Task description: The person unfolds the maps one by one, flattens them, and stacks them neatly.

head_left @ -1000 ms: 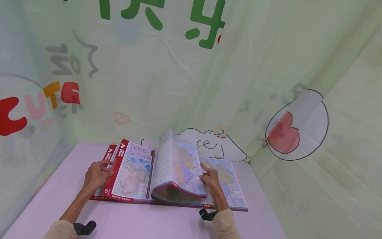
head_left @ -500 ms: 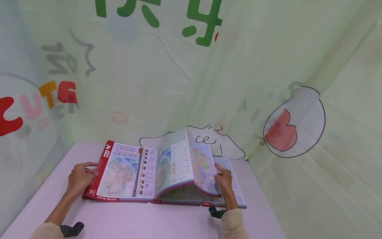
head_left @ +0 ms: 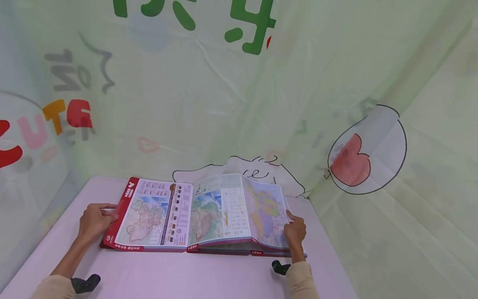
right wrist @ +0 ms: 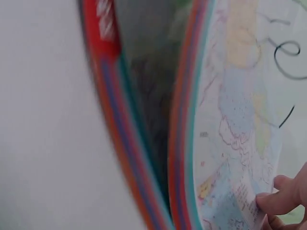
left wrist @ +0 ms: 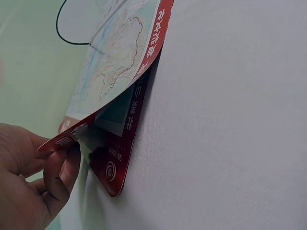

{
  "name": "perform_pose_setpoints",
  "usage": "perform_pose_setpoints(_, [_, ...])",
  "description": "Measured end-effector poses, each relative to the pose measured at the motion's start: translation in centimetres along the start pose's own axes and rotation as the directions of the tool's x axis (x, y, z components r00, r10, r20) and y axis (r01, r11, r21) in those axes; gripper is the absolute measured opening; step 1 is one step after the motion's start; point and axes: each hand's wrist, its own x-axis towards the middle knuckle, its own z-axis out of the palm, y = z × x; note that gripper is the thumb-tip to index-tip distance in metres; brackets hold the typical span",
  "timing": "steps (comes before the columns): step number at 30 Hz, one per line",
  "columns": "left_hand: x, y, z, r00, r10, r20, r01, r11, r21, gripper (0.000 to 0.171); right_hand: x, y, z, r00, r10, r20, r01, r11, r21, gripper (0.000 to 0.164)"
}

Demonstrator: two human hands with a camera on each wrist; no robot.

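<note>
A fold-out map (head_left: 149, 216) with a red left border lies spread across the table in creased panels. My left hand (head_left: 94, 222) pinches its red left edge between thumb and fingers. In the left wrist view, that upper layer (left wrist: 115, 72) is lifted off a dark red lower layer (left wrist: 112, 165). At the far end, my right hand (head_left: 296, 229) holds the right edge of the raised panel (head_left: 266, 211), thumb on the printed face. A dark gap shows beneath this panel, above a lower layer with a striped edge (right wrist: 127, 129) in the right wrist view.
The pale pink table (head_left: 175, 274) extends in front of the map. A pale green printed curtain (head_left: 179, 108) hangs behind and along both sides, close to the map's back edge. Black devices (head_left: 86, 284) sit at both wrists.
The right hand has moved right, drawing the folded panels down and flatter. The left hand has moved left with the red-edged panel, now over the lower red edge. More of the map is exposed.
</note>
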Motion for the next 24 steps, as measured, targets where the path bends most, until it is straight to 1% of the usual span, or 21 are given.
perform_pose_setpoints(3, [0.0,0.2,0.0,1.0,-0.016,0.007,0.016,1.0,0.008,0.042,-1.4,-1.5,-2.1,1.0,0.017,-0.016,-0.017,1.0,0.0,0.067])
perform_pose_setpoints(4, [0.0,0.3,0.0,1.0,-0.019,0.008,0.019,1.0,0.012,0.042,-1.6,-1.5,-2.4,0.999,0.014,-0.029,-0.014,1.0,0.011,0.067])
perform_pose_setpoints(7, [0.1,0.2,0.1,1.0,-0.019,0.001,0.019,1.0,0.024,0.04,-1.5,-0.9,-2.8,0.998,-0.004,-0.062,0.003,1.0,-0.012,0.066])
perform_pose_setpoints(8, [0.1,0.2,0.1,1.0,-0.017,-0.003,0.017,1.0,0.026,0.04,-1.2,-0.4,-2.7,0.997,-0.014,-0.079,0.012,1.0,-0.024,0.064])
perform_pose_setpoints(10, [0.2,0.1,0.1,1.0,-0.006,-0.006,0.006,0.999,0.033,0.038,-1.1,-0.3,-2.7,0.995,-0.022,-0.095,0.02,1.0,-0.024,0.064])
perform_pose_setpoints(12, [0.3,-0.1,0.2,1.0,0.002,-0.005,-0.002,0.999,0.039,0.038,-1.5,-1.2,-3.2,0.996,-0.002,-0.087,0.0,1.0,-0.026,0.062])
perform_pose_setpoints(14, [0.4,-0.2,0.2,1.0,0.006,-0.006,-0.006,0.999,0.045,0.038,-1.5,-1.3,-3.1,0.996,-0.004,-0.089,0.001,0.999,-0.037,0.061])
perform_pose_setpoints(15, [0.4,-0.2,0.2,1.0,0.007,-0.005,-0.007,0.999,0.049,0.038,-1.8,-1.8,-3.3,0.997,0.001,-0.083,-0.005,0.999,-0.043,0.06])
perform_pose_setpoints(19, [0.3,-0.1,0.3,1.0,0.006,-0.016,-0.006,0.999,0.048,0.039,-1.8,-1.8,-2.6,0.997,0.006,-0.083,-0.013,0.996,-0.088,0.054])
perform_pose_setpoints(22, [-0.1,-0.3,0.8,0.998,0.034,-0.058,-0.031,0.998,0.06,0.037,-1.6,-1.8,-2.1,0.997,0.007,-0.079,-0.013,0.997,-0.082,0.052])
perform_pose_setpoints(24, [-0.6,-0.2,1.2,0.994,0.049,-0.094,-0.041,0.996,0.084,0.037,-1.3,-1.6,-1.7,0.997,0.026,-0.076,-0.031,0.997,-0.075,0.05])
